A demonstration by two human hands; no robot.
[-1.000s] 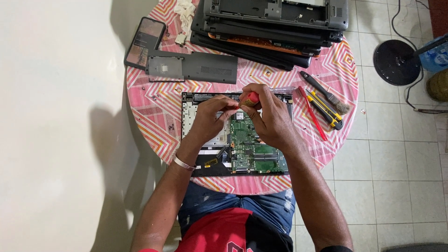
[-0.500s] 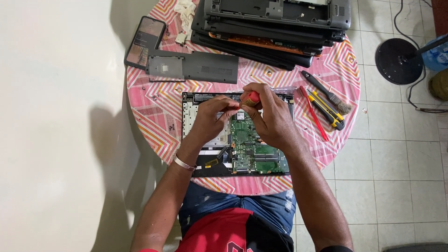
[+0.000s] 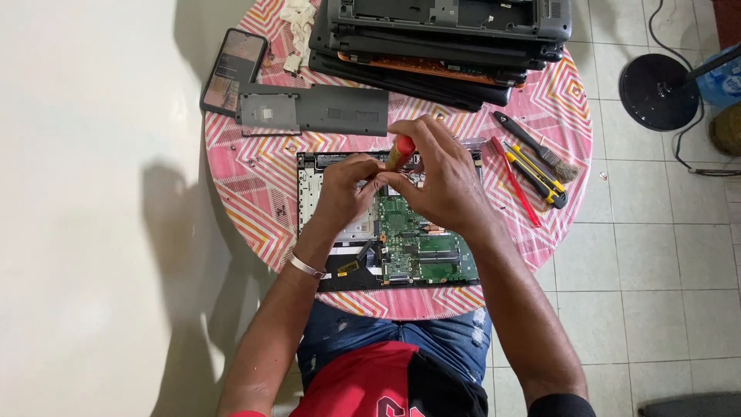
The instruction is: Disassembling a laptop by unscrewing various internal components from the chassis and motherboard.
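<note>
The person's right hand is curled shut around a screwdriver with a red and yellow handle. The handle pokes out above the knuckles, and the tip is hidden under the fingers. The left hand sits just beside it, fingers bent and pinched close to where the tip must be. Whether those fingers hold something tiny cannot be told.

Both hands rest over an opened laptop. Its green board shows just below the right fingers, toward the person.

Off to the right of the right hand lie a yellow and black knife, a small brush and a thin red tool. Above the left fingers lies a grey cover panel, with a phone beside it. Farther up is a stack of laptop shells.

The screwdriver could slip, because its tip is hidden from view, and it might scratch the green board. A tiny screw could also drop from the fingers and get lost on the busy pink patterned cloth.
</note>
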